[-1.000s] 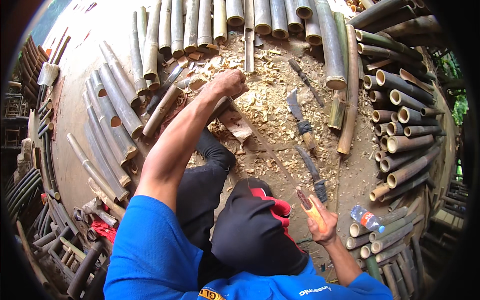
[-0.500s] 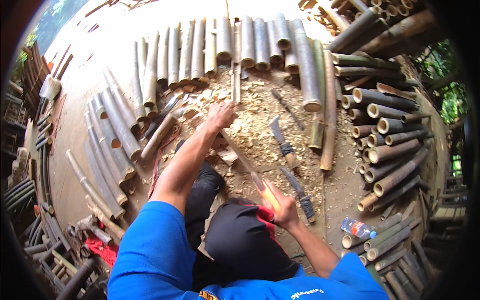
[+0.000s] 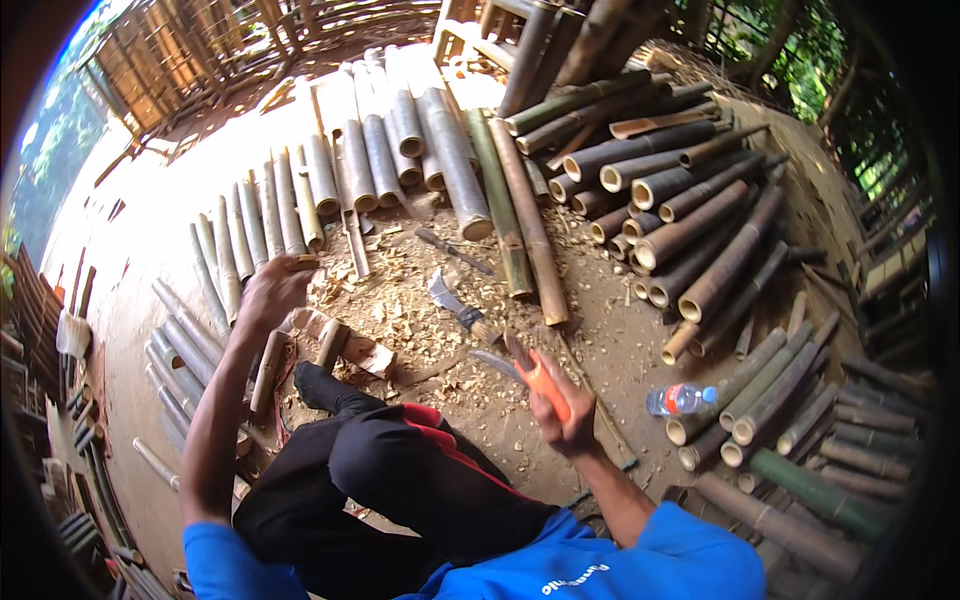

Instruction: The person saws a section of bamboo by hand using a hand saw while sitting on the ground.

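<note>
In my right hand [image 3: 565, 420] is a saw [image 3: 547, 385] by its orange handle, its dark blade pointing away from me and strongly foreshortened. My left hand [image 3: 272, 292] is raised at the left beside the bamboo row, fingers curled around a small brownish piece of bamboo [image 3: 303, 262]. Just beyond the saw lies a curved knife [image 3: 443, 292] with a dark-wrapped handle. A second curved blade [image 3: 495, 363] shows partly behind the saw and my right hand. A short bamboo piece [image 3: 333, 342] and a pale wood chunk [image 3: 372, 357] lie by my foot.
Wood chips [image 3: 400, 310] cover the ground ahead. Bamboo tubes [image 3: 355, 170] stand in an arc at the far side, and more bamboo tubes [image 3: 690, 240] are piled at the right. A plastic bottle [image 3: 680, 399] lies near the right pile. A dark, narrow tool [image 3: 455, 250] lies beyond the knives.
My left hand has moved left, away from the far end of the saw. The saw has swung up toward my right side. The view has turned to the right.
</note>
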`<move>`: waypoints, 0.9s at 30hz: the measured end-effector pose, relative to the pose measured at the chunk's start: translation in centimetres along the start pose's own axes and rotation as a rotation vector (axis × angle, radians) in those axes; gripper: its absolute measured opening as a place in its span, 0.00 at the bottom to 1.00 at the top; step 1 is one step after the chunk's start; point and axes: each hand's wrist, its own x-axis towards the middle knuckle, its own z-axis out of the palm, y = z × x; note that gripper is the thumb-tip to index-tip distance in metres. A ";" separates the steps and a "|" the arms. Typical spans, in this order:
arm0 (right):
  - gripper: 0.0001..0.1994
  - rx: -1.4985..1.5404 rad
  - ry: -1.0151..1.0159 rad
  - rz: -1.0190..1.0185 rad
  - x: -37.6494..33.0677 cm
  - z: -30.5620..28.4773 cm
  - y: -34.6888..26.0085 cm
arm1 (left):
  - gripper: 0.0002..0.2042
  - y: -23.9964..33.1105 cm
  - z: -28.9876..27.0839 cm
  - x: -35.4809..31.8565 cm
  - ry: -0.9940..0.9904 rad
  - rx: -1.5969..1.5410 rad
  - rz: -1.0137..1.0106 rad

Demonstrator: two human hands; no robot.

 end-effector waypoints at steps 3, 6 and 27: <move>0.29 -0.284 0.173 -0.258 5.7 -0.8 4.4 | 0.20 -3.0 -2.8 -8.2 0.017 -0.173 -0.108; 0.35 -0.537 0.114 -0.303 10.0 -0.6 11.7 | 0.19 -8.7 -5.7 -16.1 0.265 -0.198 -0.319; 0.50 0.383 -0.540 0.004 2.6 16.2 1.7 | 0.27 2.6 10.5 -11.0 -0.508 -0.933 -0.505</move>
